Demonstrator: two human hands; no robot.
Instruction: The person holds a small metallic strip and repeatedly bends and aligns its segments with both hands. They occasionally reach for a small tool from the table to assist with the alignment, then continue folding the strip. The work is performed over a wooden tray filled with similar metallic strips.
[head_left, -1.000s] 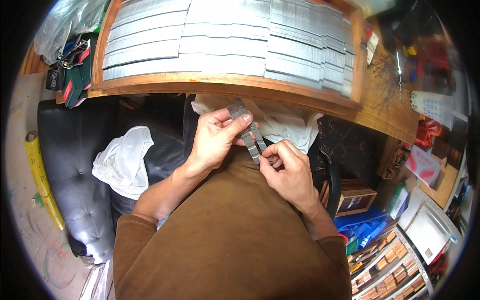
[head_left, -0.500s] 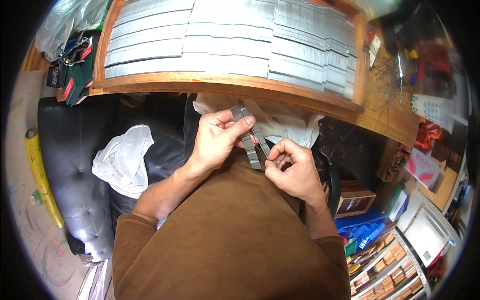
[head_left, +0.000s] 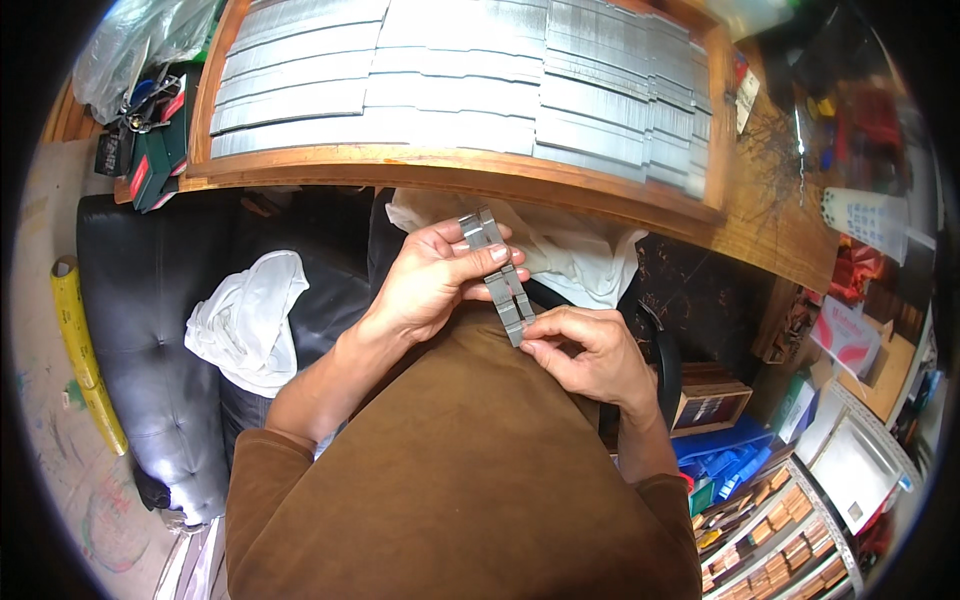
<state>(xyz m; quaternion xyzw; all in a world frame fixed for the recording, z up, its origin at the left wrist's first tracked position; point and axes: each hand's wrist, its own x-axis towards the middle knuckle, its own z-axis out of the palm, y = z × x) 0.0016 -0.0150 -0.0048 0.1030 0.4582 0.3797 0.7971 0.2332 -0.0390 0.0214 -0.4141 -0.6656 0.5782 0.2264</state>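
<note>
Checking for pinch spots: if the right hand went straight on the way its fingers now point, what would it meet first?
Probably the left hand: the right hand points up-left along the grey metal strips both hold; depth unclear.

The strips (head_left: 500, 280) look like dull grey metal, smooth, as do the sheets (head_left: 450, 80) in the varnished wood tray (head_left: 460, 165). The seat (head_left: 150, 300) is glossy black leather, tufted. White cloth (head_left: 245, 320) is soft, crumpled. The sweater (head_left: 470, 480) is matt brown.

Wooden tray (head_left: 470, 165) edge bounds the hands above; white cloth (head_left: 580, 250) lies between; black cushion (head_left: 150, 300) leaves open room leftward.
</note>
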